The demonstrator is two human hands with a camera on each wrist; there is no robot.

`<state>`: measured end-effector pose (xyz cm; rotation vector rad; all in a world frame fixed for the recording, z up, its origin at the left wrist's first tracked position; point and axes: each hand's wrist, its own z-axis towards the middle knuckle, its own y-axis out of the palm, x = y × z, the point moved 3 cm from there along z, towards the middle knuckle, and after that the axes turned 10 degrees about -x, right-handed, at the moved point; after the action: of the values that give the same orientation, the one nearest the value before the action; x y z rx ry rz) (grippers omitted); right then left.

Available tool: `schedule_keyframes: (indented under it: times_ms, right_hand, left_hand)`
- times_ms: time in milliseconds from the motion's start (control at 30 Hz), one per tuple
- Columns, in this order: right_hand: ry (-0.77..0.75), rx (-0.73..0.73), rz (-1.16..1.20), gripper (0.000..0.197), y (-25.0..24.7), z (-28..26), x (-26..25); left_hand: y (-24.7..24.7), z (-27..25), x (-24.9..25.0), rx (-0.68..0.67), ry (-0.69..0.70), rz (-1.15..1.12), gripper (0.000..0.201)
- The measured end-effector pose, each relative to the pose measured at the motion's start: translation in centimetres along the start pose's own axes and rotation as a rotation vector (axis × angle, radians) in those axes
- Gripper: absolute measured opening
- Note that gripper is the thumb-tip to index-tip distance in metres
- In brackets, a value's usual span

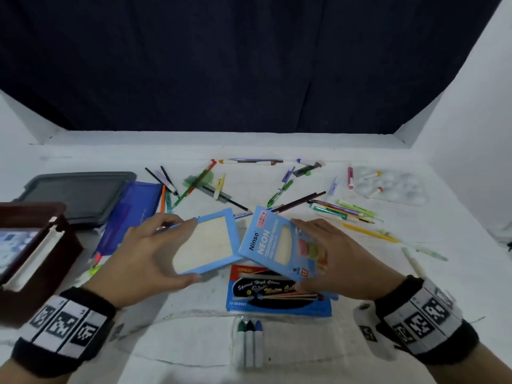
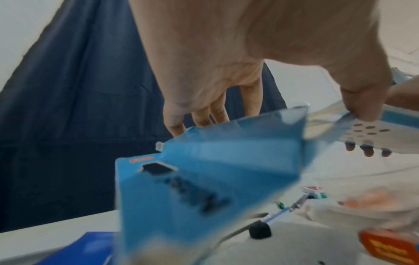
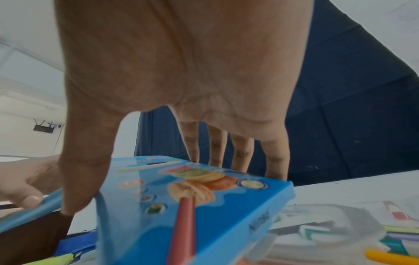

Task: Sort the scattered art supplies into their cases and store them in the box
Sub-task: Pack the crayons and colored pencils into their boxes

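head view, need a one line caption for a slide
Left hand holds the inner tray while right hand holds the neon pencil case above scattered art supplies.

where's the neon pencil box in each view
head: neon pencil box just right of centre, held by the right hand.
left wrist: only its dotted underside, at the right edge.
right wrist: bottom centre, under the fingers.
shared landmark: dark curtain behind the table.

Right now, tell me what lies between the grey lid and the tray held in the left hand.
In the head view, a dark blue case lies between the grey lid and the tray the left hand grips.
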<state>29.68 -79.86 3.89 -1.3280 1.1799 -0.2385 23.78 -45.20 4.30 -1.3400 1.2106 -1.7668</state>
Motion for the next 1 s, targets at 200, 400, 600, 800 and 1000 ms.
schedule_keyframes:
  times_ms: [200, 400, 600, 800, 1000]
  right_hand:
    - [-0.075, 0.031, -0.030, 0.109, -0.6, 0.7, -1.1]
    - [-0.136, 0.018, -0.112, 0.108, -1.1, 1.1, -1.9]
    - [-0.150, 0.014, -0.305, 0.102, -1.7, 1.1, -2.6]
    - [-0.130, -0.016, -0.360, 0.100, -1.8, 1.4, -2.3]
    - [-0.192, -0.089, -0.365, 0.101, -1.3, 1.5, -3.0]
  left_hand:
    - [-2.1, -1.1, -0.2, 0.136, -0.065, 0.033, 0.090]
    - [-2.2, -1.8, 1.4, 0.122, -0.081, 0.079, 0.090]
    - [-1.5, -2.5, 3.3, 0.059, -0.030, 0.180, 0.092]
    - [-1.0, -3.1, 3.8, 0.014, -0.038, 0.184, 0.090]
    - [0.1, -3.6, 4.4, -0.017, -0.016, 0.170, 0.093]
